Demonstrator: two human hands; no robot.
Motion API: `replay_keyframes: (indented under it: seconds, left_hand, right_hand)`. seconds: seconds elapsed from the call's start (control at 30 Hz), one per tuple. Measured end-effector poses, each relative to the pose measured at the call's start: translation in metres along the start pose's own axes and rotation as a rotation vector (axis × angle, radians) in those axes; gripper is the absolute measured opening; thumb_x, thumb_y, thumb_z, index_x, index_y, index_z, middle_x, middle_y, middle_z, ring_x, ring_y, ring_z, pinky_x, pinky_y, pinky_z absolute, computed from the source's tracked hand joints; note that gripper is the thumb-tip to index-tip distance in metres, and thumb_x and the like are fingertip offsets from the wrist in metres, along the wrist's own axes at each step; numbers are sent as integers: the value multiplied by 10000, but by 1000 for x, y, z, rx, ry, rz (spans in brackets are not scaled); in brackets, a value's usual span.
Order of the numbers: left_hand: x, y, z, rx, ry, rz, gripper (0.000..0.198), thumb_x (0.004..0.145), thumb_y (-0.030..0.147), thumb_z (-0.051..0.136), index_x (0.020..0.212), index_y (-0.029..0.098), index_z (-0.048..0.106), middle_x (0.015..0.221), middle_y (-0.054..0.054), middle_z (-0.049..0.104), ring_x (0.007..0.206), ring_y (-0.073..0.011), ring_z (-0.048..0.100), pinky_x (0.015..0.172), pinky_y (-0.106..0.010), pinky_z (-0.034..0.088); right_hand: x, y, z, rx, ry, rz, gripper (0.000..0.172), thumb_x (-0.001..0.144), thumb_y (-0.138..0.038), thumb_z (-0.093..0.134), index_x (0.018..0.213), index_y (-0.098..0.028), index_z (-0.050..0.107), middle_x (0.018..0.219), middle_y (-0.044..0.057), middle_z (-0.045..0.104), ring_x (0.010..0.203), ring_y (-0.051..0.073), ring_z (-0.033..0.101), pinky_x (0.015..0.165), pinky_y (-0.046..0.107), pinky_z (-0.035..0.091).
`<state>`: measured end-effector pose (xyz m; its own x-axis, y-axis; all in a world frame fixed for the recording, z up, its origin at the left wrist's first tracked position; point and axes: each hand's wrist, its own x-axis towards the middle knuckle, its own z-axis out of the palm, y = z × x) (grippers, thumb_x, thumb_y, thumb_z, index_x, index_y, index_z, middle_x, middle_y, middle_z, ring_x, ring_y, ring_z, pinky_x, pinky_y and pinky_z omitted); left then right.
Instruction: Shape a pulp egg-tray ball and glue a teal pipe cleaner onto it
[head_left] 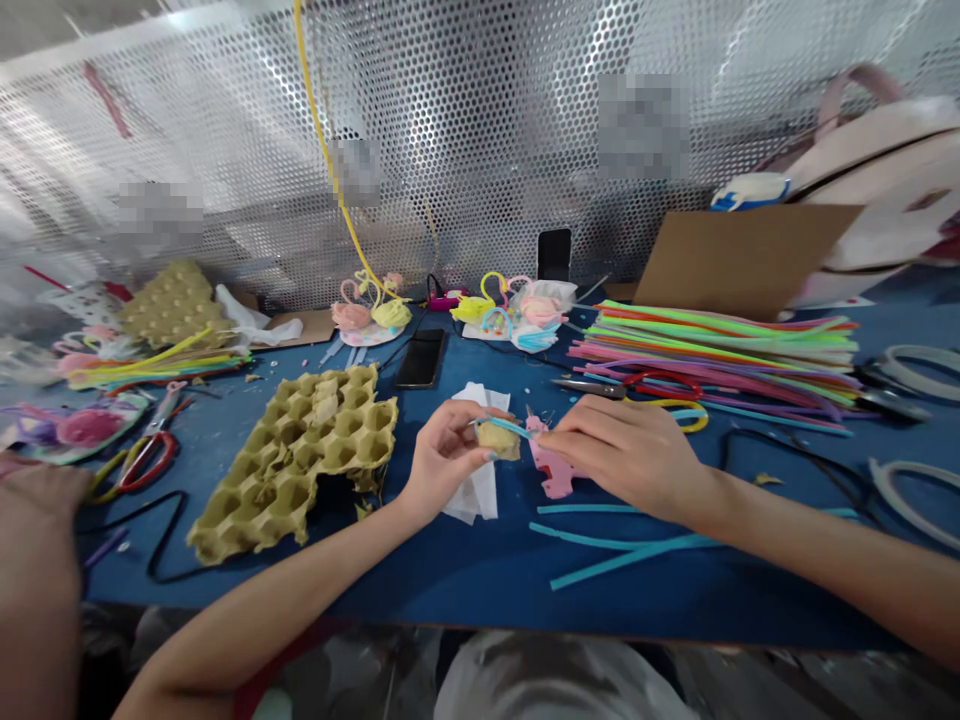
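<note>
Between my hands is a small beige cup-shaped piece [499, 440] with a light blue pipe cleaner [504, 424] lying across its upper side. My left hand [450, 455] holds the piece from the left, thumb below and fingers curled behind. The fingers of my right hand [626, 455] pinch the right part of the blue strip. Just behind those fingertips lies a pink glue gun [551, 465], partly covered by the hand. White paper [480, 490] rests under my left hand. More blue pipe cleaners [637, 560] lie below my right hand.
A torn egg tray [300, 455] and a black phone [420, 358] lie at left. Pipe cleaners [720, 350] are piled at right beside red-handled scissors [660, 385]. Swan figures [517, 310] stand at the back. Another person's arm [37, 560] reaches in at far left, near scissors [150, 450].
</note>
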<state>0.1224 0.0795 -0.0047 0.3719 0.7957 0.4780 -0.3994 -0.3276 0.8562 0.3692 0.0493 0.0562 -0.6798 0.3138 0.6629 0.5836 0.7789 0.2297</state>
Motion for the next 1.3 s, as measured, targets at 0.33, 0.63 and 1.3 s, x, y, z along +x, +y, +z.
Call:
replay_keyframes:
  seconds: [0.33,0.63,1.3]
  left_hand:
    - [1,-5,-1,-65,80,-62,363,833,256,806,1114,210,580,1124,-102,731,1049,-244,718,837,-341,589]
    - [2,-7,-2,-92,172,-152,413,804,317,831,1104,228,563,1037,-58,740,944,-210,724,776,-309,576]
    - [4,2,4,-180,161,-218,445,797,366,839,1102,228,546,1065,-67,750,987,-223,737,821,-339,602]
  right_hand:
    - [-2,-1,3,23,-51,-10,210,978,-104,560,1071,-123,748,910,87,740,846,182,633,696,282,515]
    - [-3,-2,7,375,-60,226,209,998,-165,565,1088,-173,754,950,72,771,870,178,692,765,295,571]
    - [-2,-10,16,586,10,395,158,965,-213,638,995,-205,793,882,52,801,817,175,736,764,292,602]
